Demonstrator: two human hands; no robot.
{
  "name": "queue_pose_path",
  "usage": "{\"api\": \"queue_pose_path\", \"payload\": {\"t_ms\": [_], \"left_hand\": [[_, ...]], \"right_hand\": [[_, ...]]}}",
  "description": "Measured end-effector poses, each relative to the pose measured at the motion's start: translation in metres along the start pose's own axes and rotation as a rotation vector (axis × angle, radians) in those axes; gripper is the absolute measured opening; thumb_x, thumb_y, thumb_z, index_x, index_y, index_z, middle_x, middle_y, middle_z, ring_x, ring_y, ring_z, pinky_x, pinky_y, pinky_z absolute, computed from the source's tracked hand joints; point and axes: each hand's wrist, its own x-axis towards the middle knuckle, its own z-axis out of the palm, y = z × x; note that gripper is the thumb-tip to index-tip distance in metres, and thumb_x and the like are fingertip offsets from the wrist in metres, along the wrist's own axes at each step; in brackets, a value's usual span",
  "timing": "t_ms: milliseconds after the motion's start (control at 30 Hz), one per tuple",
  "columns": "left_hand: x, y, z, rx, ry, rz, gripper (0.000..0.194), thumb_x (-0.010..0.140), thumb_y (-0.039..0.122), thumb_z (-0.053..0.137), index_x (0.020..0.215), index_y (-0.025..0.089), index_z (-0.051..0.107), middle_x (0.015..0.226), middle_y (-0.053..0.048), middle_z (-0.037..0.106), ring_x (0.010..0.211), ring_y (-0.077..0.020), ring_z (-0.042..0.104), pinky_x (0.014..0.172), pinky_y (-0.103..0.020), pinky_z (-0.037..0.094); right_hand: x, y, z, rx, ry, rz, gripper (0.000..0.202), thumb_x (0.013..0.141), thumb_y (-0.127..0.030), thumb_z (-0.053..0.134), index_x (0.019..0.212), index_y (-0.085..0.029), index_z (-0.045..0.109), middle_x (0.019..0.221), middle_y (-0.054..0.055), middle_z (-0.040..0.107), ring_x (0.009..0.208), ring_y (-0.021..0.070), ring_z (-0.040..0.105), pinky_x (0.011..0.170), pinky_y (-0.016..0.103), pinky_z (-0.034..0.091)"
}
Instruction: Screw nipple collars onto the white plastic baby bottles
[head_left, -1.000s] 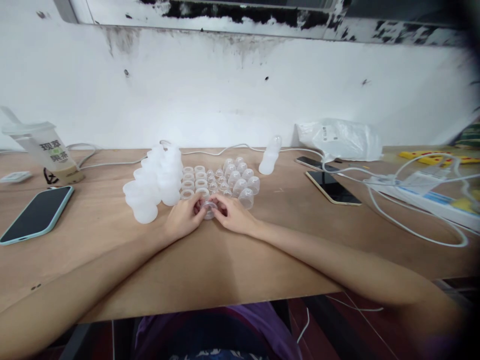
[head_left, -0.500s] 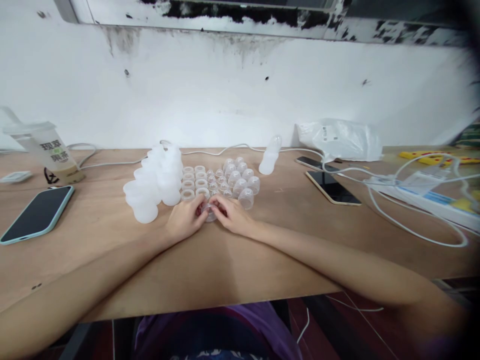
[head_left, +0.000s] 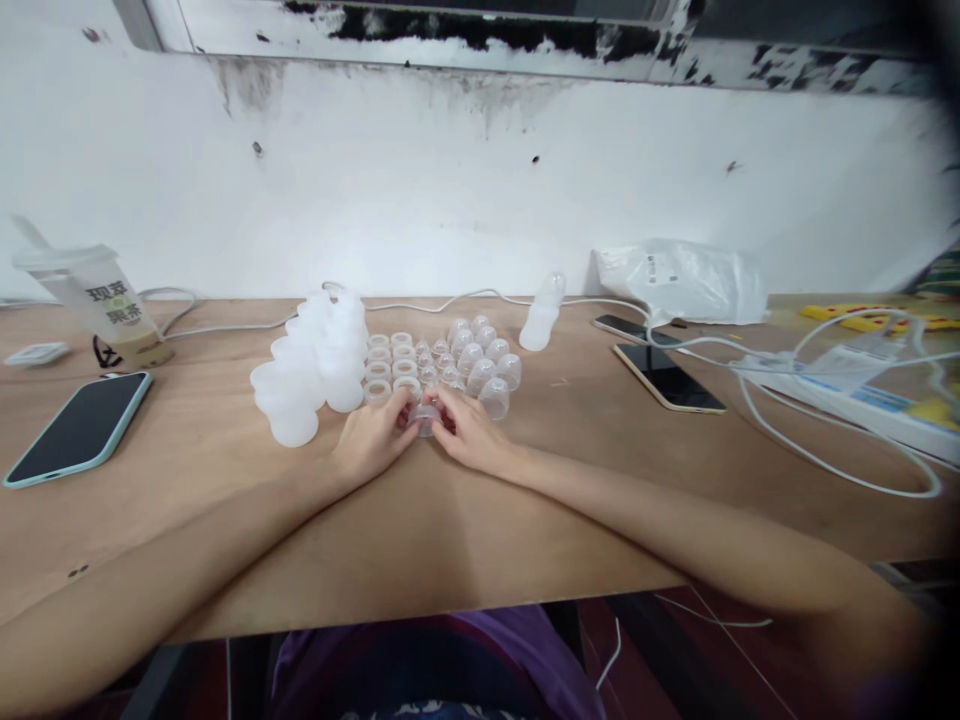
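Observation:
My left hand point(head_left: 379, 428) and my right hand point(head_left: 466, 428) meet near the middle of the table, fingers and thumbs pinching a translucent bottle ring point(head_left: 425, 420) between them. Whether a teat sits in the ring is hard to make out. Just beyond my fingers stand rows of bottle rings point(head_left: 378, 370), small clear teats point(head_left: 441, 362) and clear dome caps point(head_left: 494, 397). To the left of my left hand is a cluster of frosted white bottle bodies point(head_left: 294, 418). One capped baby bottle point(head_left: 539, 318) stands apart, behind the caps to the right.
On the left are a phone point(head_left: 79, 428) and a drink cup with a straw point(head_left: 112, 300). Two more phones, one gold-edged point(head_left: 670, 380), lie to the right near a white plastic bag point(head_left: 679, 282). A power strip point(head_left: 862, 395) with looping white cables fills the far right.
Both hands stay together on the ring, which has shifted slightly and shows more clearly between the fingertips. The view has moved a little; the other things stand as before.

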Motion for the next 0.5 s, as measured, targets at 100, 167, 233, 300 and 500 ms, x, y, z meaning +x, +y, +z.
{"api": "queue_pose_path", "payload": {"t_ms": [100, 167, 233, 300, 500], "left_hand": [[-0.004, 0.003, -0.005, 0.068, 0.070, 0.050, 0.022, 0.078, 0.038, 0.043, 0.093, 0.021, 0.043, 0.080, 0.000, 0.057, 0.070, -0.0158, 0.055, 0.052, -0.024, 0.038], [-0.011, 0.003, -0.015, 0.117, 0.210, 0.153, 0.028, 0.077, 0.037, 0.047, 0.099, 0.021, 0.041, 0.088, -0.002, 0.056, 0.082, -0.0171, 0.055, 0.059, -0.026, 0.042], [-0.022, -0.002, -0.032, 0.130, 0.407, 0.265, 0.034, 0.074, 0.031, 0.053, 0.104, 0.024, 0.037, 0.099, -0.002, 0.053, 0.093, -0.0172, 0.051, 0.072, -0.028, 0.043], [-0.035, -0.013, -0.049, 0.095, 0.754, 0.183, 0.053, 0.066, 0.029, 0.062, 0.109, 0.025, 0.031, 0.106, -0.004, 0.047, 0.099, -0.0203, 0.047, 0.075, -0.031, 0.044], [-0.064, -0.070, -0.059, -0.102, 0.655, -0.423, 0.068, 0.057, 0.047, 0.065, 0.110, 0.020, 0.031, 0.114, -0.011, 0.039, 0.102, -0.0310, 0.044, 0.076, -0.044, 0.044]], "right_hand": [[0.001, 0.001, -0.002, 0.107, 0.014, 0.090, 0.023, 0.076, -0.015, 0.042, 0.098, -0.018, 0.046, 0.065, -0.002, 0.046, 0.050, 0.0074, 0.042, 0.053, 0.023, 0.039], [0.001, 0.001, -0.003, 0.276, -0.012, 0.185, 0.028, 0.079, -0.019, 0.038, 0.106, -0.020, 0.044, 0.064, -0.003, 0.047, 0.045, 0.0058, 0.043, 0.045, 0.020, 0.039], [0.001, 0.003, -0.004, 0.477, -0.068, 0.269, 0.030, 0.081, -0.023, 0.036, 0.110, -0.020, 0.042, 0.061, -0.003, 0.049, 0.040, 0.0053, 0.044, 0.038, 0.018, 0.038], [0.001, 0.005, -0.003, 0.641, -0.106, 0.322, 0.031, 0.080, -0.025, 0.039, 0.110, -0.020, 0.042, 0.058, -0.003, 0.051, 0.040, 0.0059, 0.047, 0.036, 0.017, 0.040], [0.004, 0.009, 0.003, 0.833, -0.086, 0.384, 0.033, 0.069, -0.024, 0.056, 0.099, -0.020, 0.044, 0.062, -0.004, 0.053, 0.046, 0.0063, 0.051, 0.032, 0.013, 0.040]]}}
